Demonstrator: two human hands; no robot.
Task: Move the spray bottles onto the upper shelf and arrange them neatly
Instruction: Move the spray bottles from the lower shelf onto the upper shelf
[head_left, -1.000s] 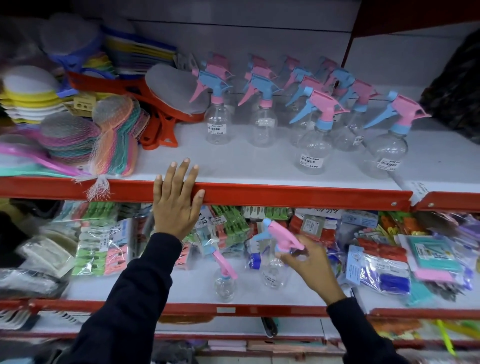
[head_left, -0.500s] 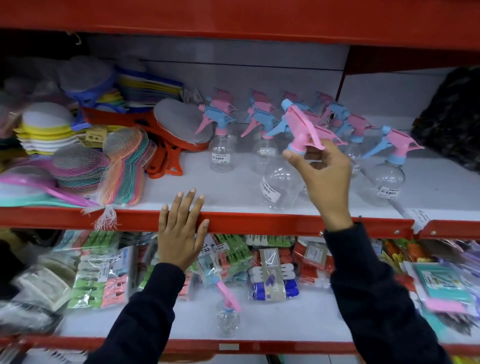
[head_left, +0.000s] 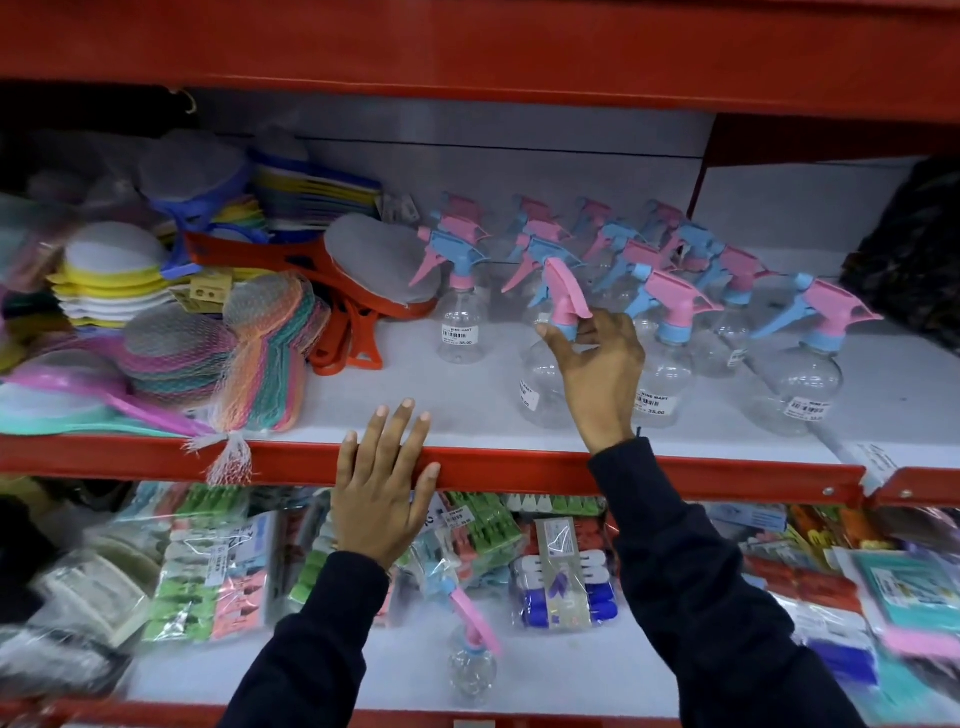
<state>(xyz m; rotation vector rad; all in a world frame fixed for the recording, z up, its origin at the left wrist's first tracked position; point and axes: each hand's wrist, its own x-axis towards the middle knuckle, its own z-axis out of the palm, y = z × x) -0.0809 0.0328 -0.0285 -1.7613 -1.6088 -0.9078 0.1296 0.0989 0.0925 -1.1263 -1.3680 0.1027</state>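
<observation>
moved: bottle in the right hand (head_left: 592, 358) has come up from the lower shelf (head_left: 311, 670) and now rests, or nearly rests, on the upper shelf (head_left: 467, 395), in front of the row.
meaning: one more bottle is about in place; it likely needs squaring with the rest.
lower shelf: one spray bottle (head_left: 471, 660) waits among the peg packets (head_left: 208, 587).
left hand (head_left: 382, 499): flat, fingers spread, braced on the red shelf edge (head_left: 519, 465), holding nothing.
right hand: wrist raised, fingers pinched round the held bottle (head_left: 563, 306) at its neck.
far: other bottles (head_left: 670, 317) stand in rows behind.
</observation>
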